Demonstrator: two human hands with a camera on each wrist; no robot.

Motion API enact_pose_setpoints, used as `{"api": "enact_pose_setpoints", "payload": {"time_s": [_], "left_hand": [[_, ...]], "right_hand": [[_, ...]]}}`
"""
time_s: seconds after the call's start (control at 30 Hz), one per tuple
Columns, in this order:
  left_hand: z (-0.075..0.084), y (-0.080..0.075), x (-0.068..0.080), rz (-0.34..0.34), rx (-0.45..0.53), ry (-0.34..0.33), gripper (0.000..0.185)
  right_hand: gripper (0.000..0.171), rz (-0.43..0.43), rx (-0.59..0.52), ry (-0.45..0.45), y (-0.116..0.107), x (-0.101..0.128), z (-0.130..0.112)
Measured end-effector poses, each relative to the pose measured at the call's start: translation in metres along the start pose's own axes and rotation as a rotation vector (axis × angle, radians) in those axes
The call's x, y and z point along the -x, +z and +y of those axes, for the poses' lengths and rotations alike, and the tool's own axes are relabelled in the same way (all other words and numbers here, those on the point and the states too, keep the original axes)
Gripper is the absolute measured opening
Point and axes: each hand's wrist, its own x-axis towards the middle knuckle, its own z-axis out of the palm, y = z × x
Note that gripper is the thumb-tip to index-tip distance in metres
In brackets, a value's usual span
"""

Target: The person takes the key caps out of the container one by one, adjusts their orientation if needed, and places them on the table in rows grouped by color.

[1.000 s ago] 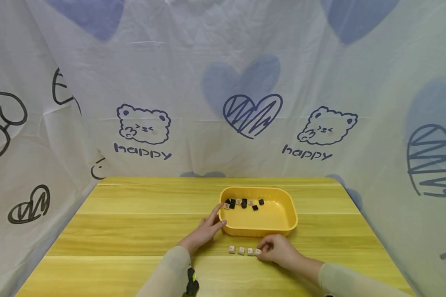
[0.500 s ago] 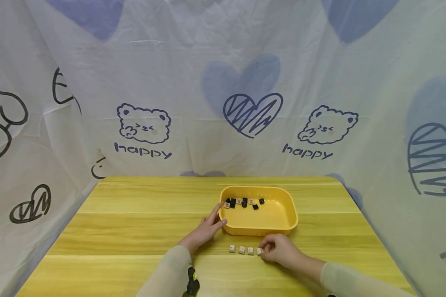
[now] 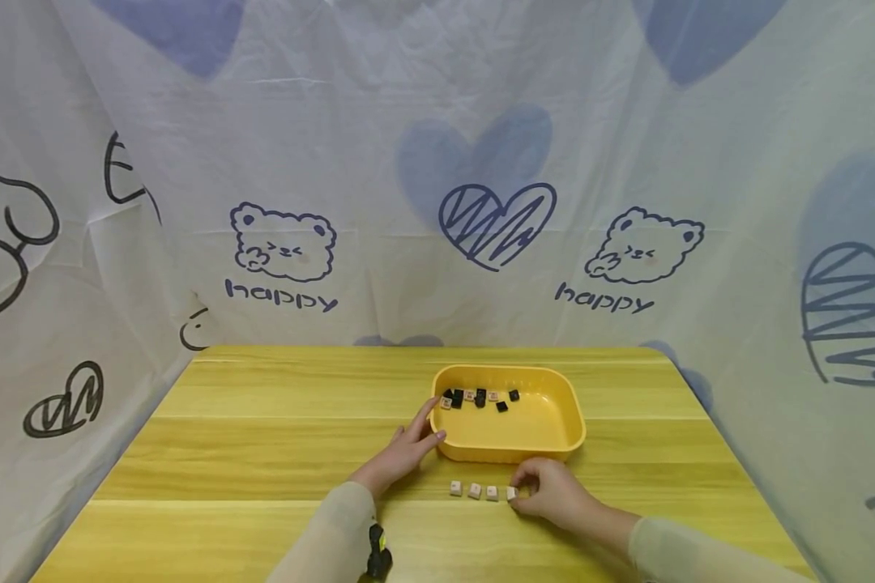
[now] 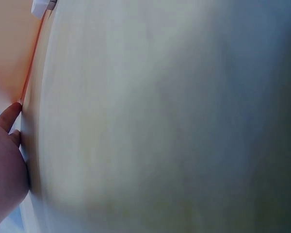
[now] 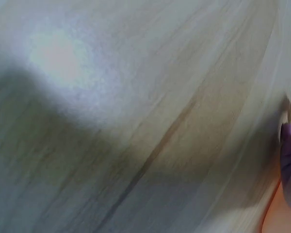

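Just rt hand (image 3: pixel 554 494) fingertips pinching end tile (image 3: pixel 512 492) of row.

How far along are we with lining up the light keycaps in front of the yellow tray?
Four light keycaps sit in a row on the table. The right hand is pinching the rightmost one; the left hand rests against the yellow tray. Left: a few light keycaps among the black keycaps in the tray.
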Motion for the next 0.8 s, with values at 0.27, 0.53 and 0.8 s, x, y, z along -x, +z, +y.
{"api": "enact_pose_setpoints", "payload": {"time_s": [0.27, 0.53, 0.8], "left_hand": [[-0.0002, 0.0011, -0.0010, 0.006, 0.022, 0.009, 0.067], [-0.0006, 0.0016, -0.0017, 0.008, 0.032, 0.032, 0.067], [-0.0011, 0.0014, -0.0017, 0.002, 0.024, 0.010, 0.066]], "right_hand": [[0.012, 0.020, 0.019, -0.022, 0.0004, 0.0008, -0.0025], [0.011, 0.024, 0.075, -0.051, 0.0043, -0.0004, -0.0020], [0.011, 0.040, 0.110, -0.056, 0.0068, -0.0011, -0.0015]]}}
